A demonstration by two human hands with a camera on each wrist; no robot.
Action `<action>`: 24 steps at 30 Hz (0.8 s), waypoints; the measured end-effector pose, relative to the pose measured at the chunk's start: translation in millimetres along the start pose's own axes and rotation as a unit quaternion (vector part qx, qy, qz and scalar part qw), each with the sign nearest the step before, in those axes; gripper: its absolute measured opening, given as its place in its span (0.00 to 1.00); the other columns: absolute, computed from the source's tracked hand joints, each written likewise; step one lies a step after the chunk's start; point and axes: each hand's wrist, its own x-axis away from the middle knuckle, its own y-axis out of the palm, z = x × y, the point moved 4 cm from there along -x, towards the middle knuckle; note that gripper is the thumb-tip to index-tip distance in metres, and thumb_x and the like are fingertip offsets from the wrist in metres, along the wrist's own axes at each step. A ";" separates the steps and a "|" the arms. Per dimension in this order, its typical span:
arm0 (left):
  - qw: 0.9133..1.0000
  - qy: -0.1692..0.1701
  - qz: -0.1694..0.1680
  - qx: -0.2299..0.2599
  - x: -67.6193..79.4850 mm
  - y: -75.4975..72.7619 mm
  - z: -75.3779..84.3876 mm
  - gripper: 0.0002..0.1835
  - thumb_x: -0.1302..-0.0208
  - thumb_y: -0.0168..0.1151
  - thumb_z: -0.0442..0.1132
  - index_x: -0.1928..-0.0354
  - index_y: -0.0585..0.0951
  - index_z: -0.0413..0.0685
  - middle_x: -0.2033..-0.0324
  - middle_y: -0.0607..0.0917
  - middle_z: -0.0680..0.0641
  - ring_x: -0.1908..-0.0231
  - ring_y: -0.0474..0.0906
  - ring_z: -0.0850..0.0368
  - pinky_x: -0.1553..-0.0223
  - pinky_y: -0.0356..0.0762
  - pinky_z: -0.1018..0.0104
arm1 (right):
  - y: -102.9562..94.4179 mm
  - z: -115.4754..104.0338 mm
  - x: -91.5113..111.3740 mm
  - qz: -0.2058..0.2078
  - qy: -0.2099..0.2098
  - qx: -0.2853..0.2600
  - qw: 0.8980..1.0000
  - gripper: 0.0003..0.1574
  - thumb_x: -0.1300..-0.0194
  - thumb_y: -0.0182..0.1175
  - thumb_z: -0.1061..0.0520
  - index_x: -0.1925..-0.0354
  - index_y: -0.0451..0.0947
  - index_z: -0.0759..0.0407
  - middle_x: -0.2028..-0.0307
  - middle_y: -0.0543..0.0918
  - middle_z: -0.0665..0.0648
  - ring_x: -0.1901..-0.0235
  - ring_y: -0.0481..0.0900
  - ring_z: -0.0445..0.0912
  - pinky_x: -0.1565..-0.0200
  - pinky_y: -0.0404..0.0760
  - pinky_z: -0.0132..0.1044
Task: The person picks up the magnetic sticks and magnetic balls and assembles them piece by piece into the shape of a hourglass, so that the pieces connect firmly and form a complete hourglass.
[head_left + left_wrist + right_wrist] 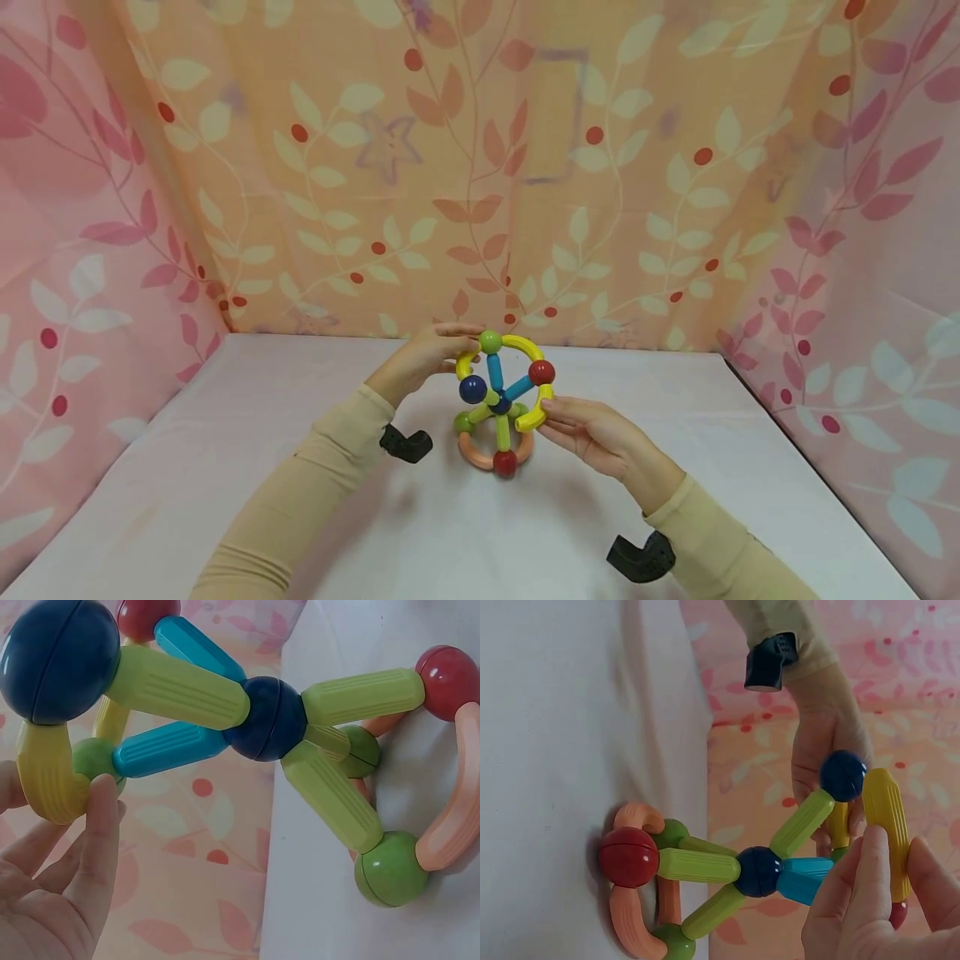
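Observation:
A toy of magnetic balls and sticks stands on a ring of peach curved sticks (pixel 474 454) with a red ball (pixel 505 463) at its front. Light green sticks (pixel 334 796) rise to a dark blue centre ball (pixel 266 718), from which blue sticks (pixel 519 387) fan upward. My left hand (pixel 435 354) pinches a yellow curved stick (pixel 46 772) beside the upper green ball (pixel 491 342). Another yellow curved stick (pixel 889 817), below the upper red ball (pixel 542 372), is pinched by my right hand (pixel 600 429). Its free end points toward the outer dark blue ball (pixel 844 776).
Around the toy spreads a white-covered table (pixel 225 500). Leaf-patterned curtains (pixel 645 208) border it at the back and both sides. Black camera mounts stick out by the left wrist (pixel 407 444) and the right wrist (pixel 660 500).

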 end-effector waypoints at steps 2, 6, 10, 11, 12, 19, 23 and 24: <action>1.000 0.000 0.000 -0.001 1.0 -0.1 1.1 0.21 0.30 0.59 0.42 0.37 0.79 0.50 0.45 0.84 0.42 0.50 0.82 0.50 0.42 0.79 0.53 | 1.0 0.5 -1.7 0.000 0.003 -0.002 1.000 0.37 0.26 0.56 0.58 0.29 0.56 0.74 0.54 0.84 0.55 0.54 0.86 0.43 0.44 0.80 0.37; 1.000 0.006 -0.006 -0.006 1.9 -0.1 2.7 0.20 0.30 0.59 0.42 0.37 0.79 0.49 0.43 0.83 0.42 0.49 0.82 0.48 0.41 0.79 0.52 | 3.0 0.6 -3.9 0.000 0.008 -0.009 1.000 0.38 0.26 0.56 0.56 0.28 0.55 0.73 0.54 0.85 0.54 0.55 0.86 0.42 0.45 0.81 0.34; 1.000 0.011 -0.013 -0.003 2.3 -0.7 3.1 0.20 0.29 0.58 0.41 0.37 0.78 0.48 0.39 0.80 0.43 0.49 0.82 0.50 0.40 0.78 0.51 | 4.4 1.5 -5.5 0.012 0.005 -0.014 1.000 0.37 0.27 0.58 0.56 0.30 0.58 0.72 0.56 0.86 0.53 0.56 0.87 0.42 0.49 0.83 0.32; 1.000 0.011 -0.014 -0.003 2.3 -0.9 2.9 0.20 0.29 0.58 0.40 0.37 0.78 0.48 0.39 0.80 0.43 0.50 0.82 0.51 0.41 0.78 0.51 | 5.0 1.8 -5.6 0.015 0.004 -0.015 1.000 0.36 0.28 0.58 0.56 0.31 0.58 0.72 0.57 0.86 0.53 0.56 0.87 0.42 0.49 0.83 0.32; 1.000 0.010 -0.015 -0.002 2.4 -1.1 2.9 0.20 0.29 0.58 0.40 0.37 0.78 0.48 0.38 0.79 0.44 0.50 0.82 0.51 0.41 0.79 0.52 | 5.7 2.0 -5.6 0.017 0.002 -0.015 1.000 0.36 0.28 0.58 0.56 0.31 0.59 0.71 0.57 0.86 0.53 0.56 0.87 0.42 0.49 0.83 0.32; 1.000 0.008 -0.020 -0.012 2.9 -4.0 3.2 0.20 0.29 0.59 0.42 0.37 0.79 0.50 0.37 0.78 0.46 0.52 0.82 0.50 0.51 0.82 0.59 | 18.2 3.5 -8.6 0.034 -0.037 -0.024 0.998 0.30 0.26 0.56 0.54 0.34 0.62 0.69 0.56 0.83 0.51 0.55 0.85 0.39 0.50 0.83 0.28; 1.000 0.001 -0.018 -0.018 3.8 -5.3 3.0 0.21 0.30 0.59 0.42 0.37 0.79 0.50 0.41 0.81 0.44 0.54 0.82 0.51 0.55 0.83 0.61 | 26.9 9.1 -14.0 0.054 -0.055 -0.030 0.997 0.27 0.27 0.57 0.54 0.38 0.65 0.68 0.57 0.83 0.51 0.56 0.85 0.39 0.50 0.83 0.28; 1.000 0.000 -0.018 -0.020 4.1 -5.4 2.9 0.21 0.30 0.59 0.42 0.37 0.78 0.50 0.42 0.81 0.44 0.55 0.82 0.53 0.56 0.83 0.62 | 28.5 10.8 -15.4 0.059 -0.059 -0.030 0.996 0.26 0.27 0.58 0.54 0.40 0.65 0.67 0.57 0.83 0.52 0.56 0.85 0.40 0.50 0.83 0.29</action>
